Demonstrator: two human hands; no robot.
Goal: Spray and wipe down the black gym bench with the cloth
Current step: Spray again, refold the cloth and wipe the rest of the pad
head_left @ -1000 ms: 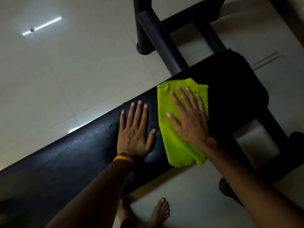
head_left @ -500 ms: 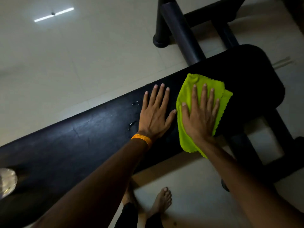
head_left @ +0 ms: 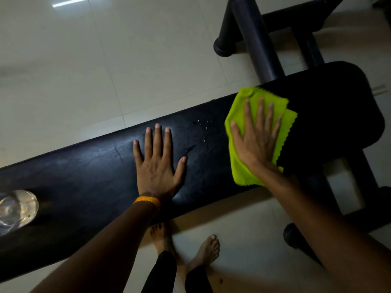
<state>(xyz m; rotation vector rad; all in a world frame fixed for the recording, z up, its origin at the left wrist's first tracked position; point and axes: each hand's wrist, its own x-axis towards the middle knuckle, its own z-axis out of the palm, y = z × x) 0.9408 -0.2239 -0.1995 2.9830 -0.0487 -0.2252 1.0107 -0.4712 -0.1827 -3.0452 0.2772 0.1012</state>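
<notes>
Right hand (head_left: 257, 142): fingers (head_left: 261, 111) spread and extended, palm pressed flat on top of the yellow-green cloth (head_left: 240, 166). No pinch or curl, nothing gripped, just pushing down. Cloth lies folded on the black gym bench (head_left: 84, 176), toward its right end; scalloped edge shows on the right side, lower corner reaches the near edge of the pad.

Left hand (head_left: 157, 168): also flat, fingers apart, palm down directly on the bench pad near mid-length. Holding nothing. Orange wristband (head_left: 147, 200) on that wrist. Left hand and cloth are well apart, with bare pad between them.

That gap carries small droplets (head_left: 204, 132) and a wet streak, glinting on the black surface. A faint crease in the upholstery sits just left of the left hand.

Far left, on the pad: a clear plastic bottle (head_left: 17, 209), partly cut off by the frame edge; cannot tell if it has a spray head.

Black frame tubes (head_left: 257, 39) rise behind the bench's right end; more frame and a rubber foot (head_left: 292, 234) below it on the near side. Pale tiled floor (head_left: 105, 60) all round, with a light reflection at top left. Person's bare feet (head_left: 206, 252) on the floor, just beside the near edge of the bench.
</notes>
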